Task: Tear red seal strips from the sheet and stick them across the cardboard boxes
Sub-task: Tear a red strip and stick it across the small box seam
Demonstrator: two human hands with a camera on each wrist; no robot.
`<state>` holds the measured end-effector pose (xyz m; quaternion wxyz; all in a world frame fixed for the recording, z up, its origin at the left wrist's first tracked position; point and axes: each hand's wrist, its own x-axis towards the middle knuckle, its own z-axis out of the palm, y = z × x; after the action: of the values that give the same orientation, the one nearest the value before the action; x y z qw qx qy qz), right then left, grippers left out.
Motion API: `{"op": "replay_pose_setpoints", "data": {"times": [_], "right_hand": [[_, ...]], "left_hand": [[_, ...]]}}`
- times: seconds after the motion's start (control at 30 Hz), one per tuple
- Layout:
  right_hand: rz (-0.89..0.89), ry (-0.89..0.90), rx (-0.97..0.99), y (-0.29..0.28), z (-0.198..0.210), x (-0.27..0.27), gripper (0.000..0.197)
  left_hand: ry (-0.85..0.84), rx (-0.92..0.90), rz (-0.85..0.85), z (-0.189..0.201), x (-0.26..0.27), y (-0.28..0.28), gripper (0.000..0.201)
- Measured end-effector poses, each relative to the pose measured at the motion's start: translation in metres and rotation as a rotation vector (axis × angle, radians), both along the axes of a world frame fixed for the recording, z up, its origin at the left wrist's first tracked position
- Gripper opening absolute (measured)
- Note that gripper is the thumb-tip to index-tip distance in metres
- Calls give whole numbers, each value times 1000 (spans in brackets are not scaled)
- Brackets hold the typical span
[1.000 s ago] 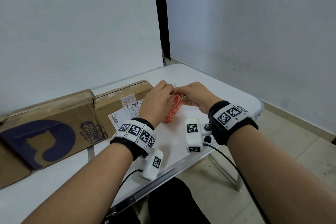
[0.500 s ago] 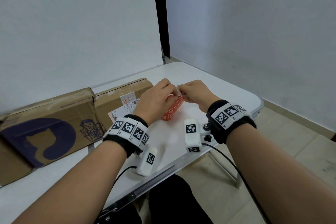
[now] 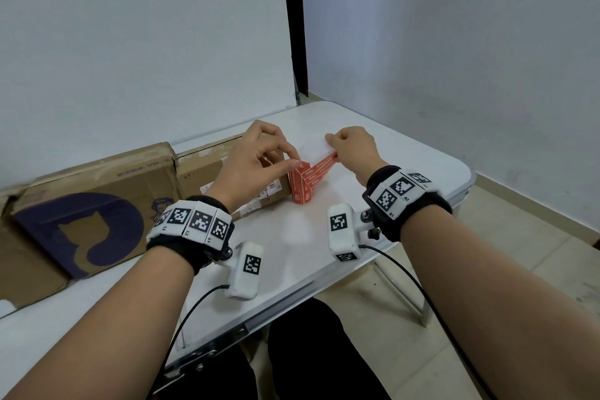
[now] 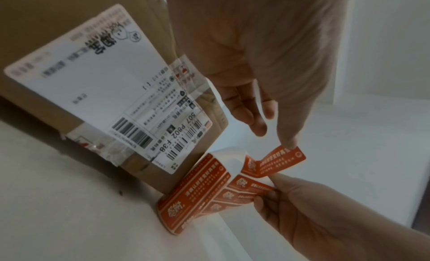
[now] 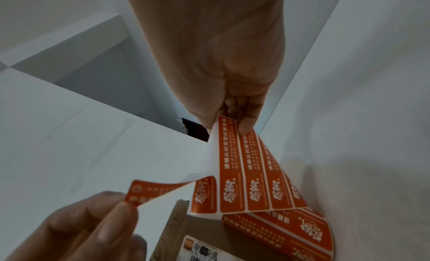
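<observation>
**Head view: strip half peeled, both hands on the sheet**

Head cam shows you over the white table [image 3: 373, 153], working a sheet of red seal strips [image 3: 306, 183] just right of the small cardboard box [image 3: 201, 169]. A bigger box with a blue cat print [image 3: 91, 214] sits further left, touching the small one.

Your left hand [image 3: 253, 162] pinches the free end of one strip [image 4: 282, 159] btwn thumb and forefinger tip; the other fingers are loose. That strip is curled up off its white backing but its far end is not yet free. Your right hand [image 3: 352, 151] grips the top edge of the sheet, thumb [image 5: 246, 126] on the printed side, fingers behind. The sheet's lower part folds and rests on the table beside the box's shipping label [image 4: 111, 92].

Handling, as a judgement:
- Strip looks thin, light, floppy and prob. sticky underneath. It'll likely curl and stick to itself or your fingers.
- Hold it at the very end only, touching as little glue as poss.
- Sheet is limp w/ a slick backing, so grip near the strip's root to brace the peel.
- Pull low and even, else the strip may crease or tear.

No red strip shows on either box yet.
</observation>
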<state>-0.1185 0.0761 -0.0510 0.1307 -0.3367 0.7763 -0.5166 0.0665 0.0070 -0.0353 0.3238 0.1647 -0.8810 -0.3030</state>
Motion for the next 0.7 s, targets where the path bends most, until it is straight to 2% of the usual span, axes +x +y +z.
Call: {"op": "replay_pose_setpoints", "data": {"times": [0.13,0.43,0.6,0.7], "right_hand": [[-1,52,20,1,2,-4,27],[4,133,45,2,2,-7,27],[32,261,116,6,-2,-2,30],[29,339,49,3,2,4,23]], "left_hand": [[42,36,-10,-2,9,1,6],[120,118,5,-2,23,-1,9],[208,252,43,9,28,-3,12],[194,421,112,20,27,-8,9]]}}
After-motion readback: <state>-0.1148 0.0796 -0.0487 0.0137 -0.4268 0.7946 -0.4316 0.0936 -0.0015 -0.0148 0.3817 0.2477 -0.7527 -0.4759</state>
